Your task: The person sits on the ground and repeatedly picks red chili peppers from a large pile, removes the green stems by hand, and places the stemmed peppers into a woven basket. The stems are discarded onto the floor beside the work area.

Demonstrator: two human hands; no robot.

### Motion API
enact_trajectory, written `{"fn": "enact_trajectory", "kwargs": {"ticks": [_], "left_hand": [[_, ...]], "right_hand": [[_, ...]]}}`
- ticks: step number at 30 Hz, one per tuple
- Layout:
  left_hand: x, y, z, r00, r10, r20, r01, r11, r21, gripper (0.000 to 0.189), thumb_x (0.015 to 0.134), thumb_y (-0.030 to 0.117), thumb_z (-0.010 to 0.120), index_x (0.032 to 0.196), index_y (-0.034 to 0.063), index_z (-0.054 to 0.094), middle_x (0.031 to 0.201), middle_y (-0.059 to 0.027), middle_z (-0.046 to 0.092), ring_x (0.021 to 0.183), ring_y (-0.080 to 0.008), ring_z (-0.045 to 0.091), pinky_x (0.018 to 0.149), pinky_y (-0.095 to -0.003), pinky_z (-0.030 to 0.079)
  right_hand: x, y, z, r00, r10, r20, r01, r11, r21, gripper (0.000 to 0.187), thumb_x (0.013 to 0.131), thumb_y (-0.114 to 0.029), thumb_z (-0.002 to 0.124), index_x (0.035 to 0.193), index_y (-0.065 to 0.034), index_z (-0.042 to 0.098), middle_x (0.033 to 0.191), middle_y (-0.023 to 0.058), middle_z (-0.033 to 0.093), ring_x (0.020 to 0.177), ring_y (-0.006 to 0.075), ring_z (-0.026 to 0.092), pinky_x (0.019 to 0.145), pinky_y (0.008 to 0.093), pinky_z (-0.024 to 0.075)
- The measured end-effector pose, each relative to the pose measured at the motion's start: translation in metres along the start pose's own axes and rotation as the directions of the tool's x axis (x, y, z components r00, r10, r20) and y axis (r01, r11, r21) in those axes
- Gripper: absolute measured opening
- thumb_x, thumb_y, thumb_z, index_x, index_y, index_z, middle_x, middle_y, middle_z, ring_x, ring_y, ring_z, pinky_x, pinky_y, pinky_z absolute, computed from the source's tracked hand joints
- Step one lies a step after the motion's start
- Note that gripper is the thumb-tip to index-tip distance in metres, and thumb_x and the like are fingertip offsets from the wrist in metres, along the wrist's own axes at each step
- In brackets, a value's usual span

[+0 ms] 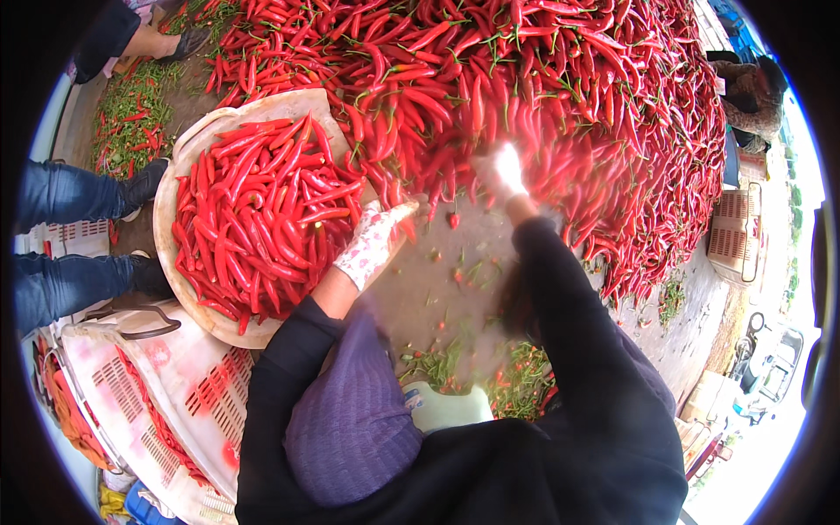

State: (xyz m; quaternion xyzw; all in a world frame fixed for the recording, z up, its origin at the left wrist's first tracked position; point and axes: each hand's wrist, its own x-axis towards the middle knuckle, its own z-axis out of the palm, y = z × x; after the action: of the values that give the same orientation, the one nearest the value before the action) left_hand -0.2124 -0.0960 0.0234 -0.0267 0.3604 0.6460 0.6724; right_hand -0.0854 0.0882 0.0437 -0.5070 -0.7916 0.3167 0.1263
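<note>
My left hand (375, 244), in a white glove with a pink floral print and bare fingertips, is at the right rim of a round, pale basin (164, 216). Red shows between its fingers, apparently a red chili pepper (408, 230). Heaped in the basin are red chili peppers (256, 223), most of them without green stems. At the near edge of a large pile of stemmed red chilies (472, 85), my right hand (504, 172) is blurred by motion and washed out by bright glare. Whether its fingers hold anything is unclear.
Green stems and scraps (433, 364) litter the concrete floor between my knees. Stained white plastic crates (164, 387) stand at lower left. Another person's jeans-clad legs (72, 197) are beside the basin. A crate (734, 233) and another person (755, 98) are at right.
</note>
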Motion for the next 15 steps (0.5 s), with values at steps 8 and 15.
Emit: {"fn": "enact_trajectory", "kwargs": {"ticks": [8,15], "left_hand": [[0.014,-0.026,0.020,0.995,-0.099,-0.006,0.091,0.884,0.458,0.016,0.080,0.010,0.061,0.095,0.0066,0.058,0.081,0.0022,0.059,0.073,-0.0089,0.058,0.056,-0.0223,0.046],[-0.013,-0.032,0.028,0.930,-0.363,0.056,0.338,0.907,0.250,0.007,0.077,0.005,0.062,0.083,0.0077,0.059,0.073,-0.0013,0.060,0.057,-0.0103,0.056,0.045,-0.0223,0.044]], "right_hand": [[-0.076,-0.034,0.000,0.982,-0.107,0.156,0.019,0.878,0.479,0.012,0.072,-0.007,0.067,0.074,0.0017,0.058,0.063,0.0116,0.059,0.054,0.0166,0.053,0.052,0.0309,0.0430],[-0.076,0.048,-0.023,0.535,0.016,0.845,0.638,0.648,-0.416,0.017,0.072,-0.022,0.061,0.078,-0.0070,0.063,0.070,0.0123,0.062,0.059,0.0275,0.060,0.055,0.0370,0.0485]]}}
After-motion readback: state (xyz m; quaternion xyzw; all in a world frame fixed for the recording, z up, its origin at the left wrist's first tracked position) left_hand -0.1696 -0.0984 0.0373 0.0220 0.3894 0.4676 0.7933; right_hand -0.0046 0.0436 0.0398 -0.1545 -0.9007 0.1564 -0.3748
